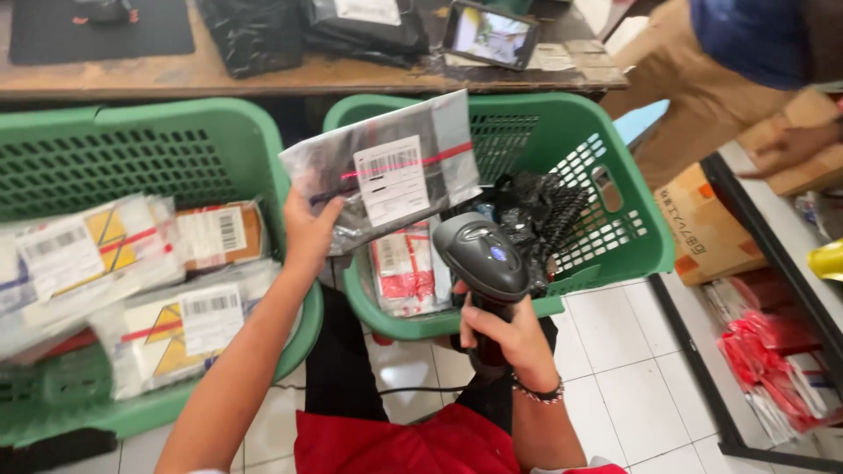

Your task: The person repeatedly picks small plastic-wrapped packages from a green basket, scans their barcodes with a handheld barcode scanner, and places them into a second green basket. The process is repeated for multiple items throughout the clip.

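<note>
Fingers of the left hand (309,235) pinch the parcel (384,172) by one corner while the right hand (502,332) grips the scanner (485,254); such a thin hold could let the parcel sag off the beam.

Open room is scarce: the left basket (176,123) is heaped with labelled parcels (132,290) nearly to its rim, leaving clearance only above the pile. The right basket (615,167) has a free pocket along its far wall — below that, black bags (536,206) and red-and-white packets (404,268) fill it. Between the baskets only a narrow gap shows (the person's legs close it). White floor tiles (632,386) lie open rightward, bounded by a cardboard box (702,228) and a low shelf edge (694,351).
</note>
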